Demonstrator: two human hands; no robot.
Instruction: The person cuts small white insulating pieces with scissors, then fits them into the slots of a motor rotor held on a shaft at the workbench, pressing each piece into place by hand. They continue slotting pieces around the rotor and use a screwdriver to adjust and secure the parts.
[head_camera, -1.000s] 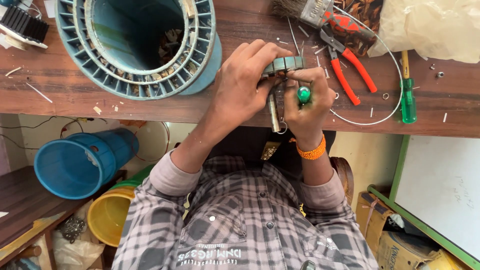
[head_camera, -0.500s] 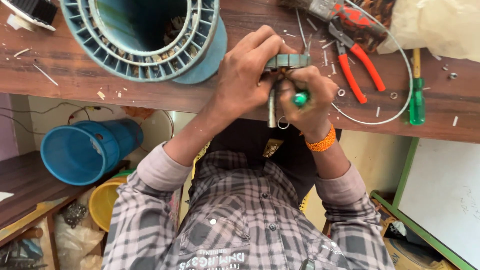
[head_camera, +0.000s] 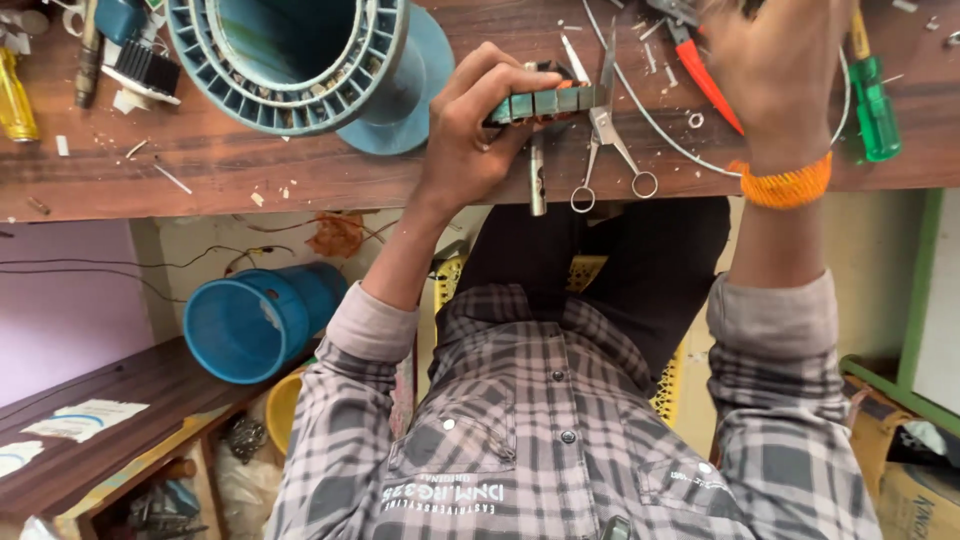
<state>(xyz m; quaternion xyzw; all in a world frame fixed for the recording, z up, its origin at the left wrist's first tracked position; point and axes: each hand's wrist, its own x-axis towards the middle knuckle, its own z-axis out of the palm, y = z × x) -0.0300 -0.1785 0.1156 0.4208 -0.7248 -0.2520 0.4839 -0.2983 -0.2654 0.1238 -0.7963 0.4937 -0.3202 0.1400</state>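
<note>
Your left hand (head_camera: 470, 130) is pinching the segmented metal block (head_camera: 545, 102) at the worktop (head_camera: 250, 165) edge; right hand (head_camera: 775, 70) (blurred, fingers' state unclear) is hovering near red-handled pliers (head_camera: 705, 70).

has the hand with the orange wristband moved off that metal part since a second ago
Yes. The right hand has left the ring-shaped metal part and gone outward along the wooden bench, now over the red-handled pliers.
</note>
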